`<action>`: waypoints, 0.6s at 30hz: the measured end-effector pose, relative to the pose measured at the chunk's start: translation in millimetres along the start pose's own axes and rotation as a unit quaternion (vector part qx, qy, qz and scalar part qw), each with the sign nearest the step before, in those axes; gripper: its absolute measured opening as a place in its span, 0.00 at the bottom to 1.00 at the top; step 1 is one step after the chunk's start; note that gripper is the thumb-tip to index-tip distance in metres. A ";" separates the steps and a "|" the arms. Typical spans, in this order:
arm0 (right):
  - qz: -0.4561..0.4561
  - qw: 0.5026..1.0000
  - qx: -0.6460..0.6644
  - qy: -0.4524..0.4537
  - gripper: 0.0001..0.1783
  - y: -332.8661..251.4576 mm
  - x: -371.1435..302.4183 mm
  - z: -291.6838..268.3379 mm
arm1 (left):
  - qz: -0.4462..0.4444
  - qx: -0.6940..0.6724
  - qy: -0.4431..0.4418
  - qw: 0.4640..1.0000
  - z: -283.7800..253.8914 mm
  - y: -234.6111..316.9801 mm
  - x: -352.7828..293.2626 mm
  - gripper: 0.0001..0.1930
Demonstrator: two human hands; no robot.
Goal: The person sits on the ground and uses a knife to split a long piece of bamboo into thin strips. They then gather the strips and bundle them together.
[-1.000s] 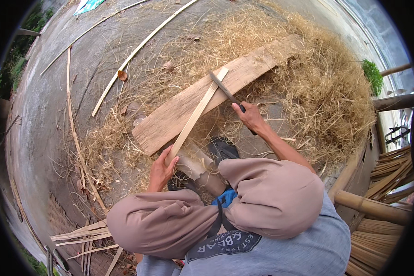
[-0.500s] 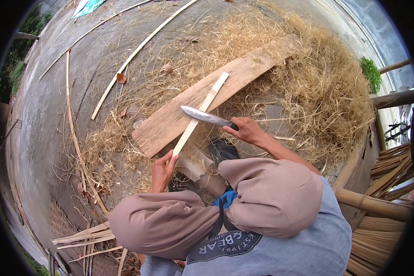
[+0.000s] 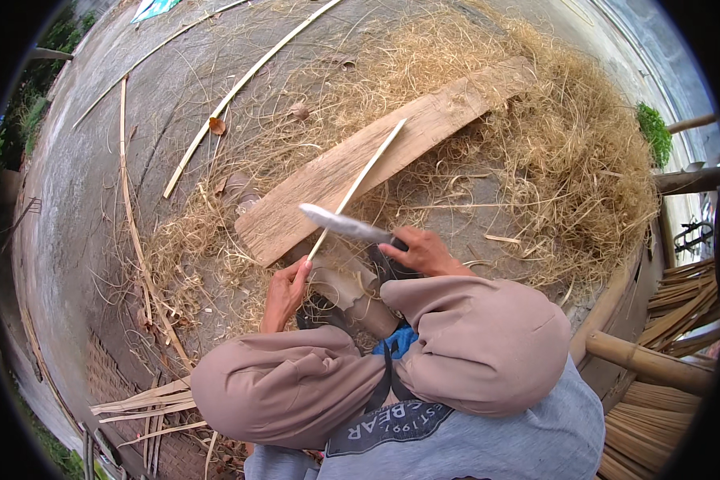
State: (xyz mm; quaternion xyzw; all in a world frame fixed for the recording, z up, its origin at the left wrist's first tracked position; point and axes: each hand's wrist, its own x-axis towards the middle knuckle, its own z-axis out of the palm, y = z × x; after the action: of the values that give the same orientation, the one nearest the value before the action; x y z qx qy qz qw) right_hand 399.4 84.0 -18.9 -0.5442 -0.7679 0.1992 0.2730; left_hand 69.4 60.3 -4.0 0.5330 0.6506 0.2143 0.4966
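Observation:
My left hand (image 3: 286, 290) pinches the near end of a pale bamboo strip (image 3: 366, 168), which now shows its narrow edge. The strip slants away to the upper right over a wooden board (image 3: 328, 172). In my right hand (image 3: 422, 251) is the dark handle of a knife (image 3: 342, 224). Its blade, slightly blurred, points left and crosses the strip just beyond my left hand. Whether the cutting edge touches the strip I cannot tell.
Curly shavings (image 3: 568, 176) heap up around the board, thickest at the right. Long bamboo strips (image 3: 244, 84) lie on the concrete floor (image 3: 80, 216) to the left. Bamboo poles (image 3: 648, 364) and bundled strips (image 3: 684, 308) stand at the right, and split pieces (image 3: 148, 400) lie lower left.
The strip has turned from its broad face to its narrow edge. My right hand and the knife have drawn nearer to me and a little left. My left hand has barely moved.

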 end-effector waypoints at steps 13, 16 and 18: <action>-0.037 0.999 -0.027 -0.017 0.33 22.9 30.7 -16.4 | 0.025 0.001 0.002 1.000 1.6 6.9 -3.3 0.22; 0.055 0.997 -0.039 -0.043 0.33 46.6 36.9 -23.5 | 0.027 0.005 -0.006 1.000 -0.4 4.6 -2.1 0.22; 0.287 0.957 0.017 0.046 0.34 88.2 76.8 -55.4 | 0.022 0.003 -0.011 1.000 -2.7 3.4 -1.8 0.22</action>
State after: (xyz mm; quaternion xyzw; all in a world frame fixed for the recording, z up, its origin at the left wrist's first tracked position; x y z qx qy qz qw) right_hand 478.8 186.0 -13.7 -0.7457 -0.5626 0.2569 0.2479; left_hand 68.6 60.5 0.6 0.5514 0.6338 0.2172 0.4972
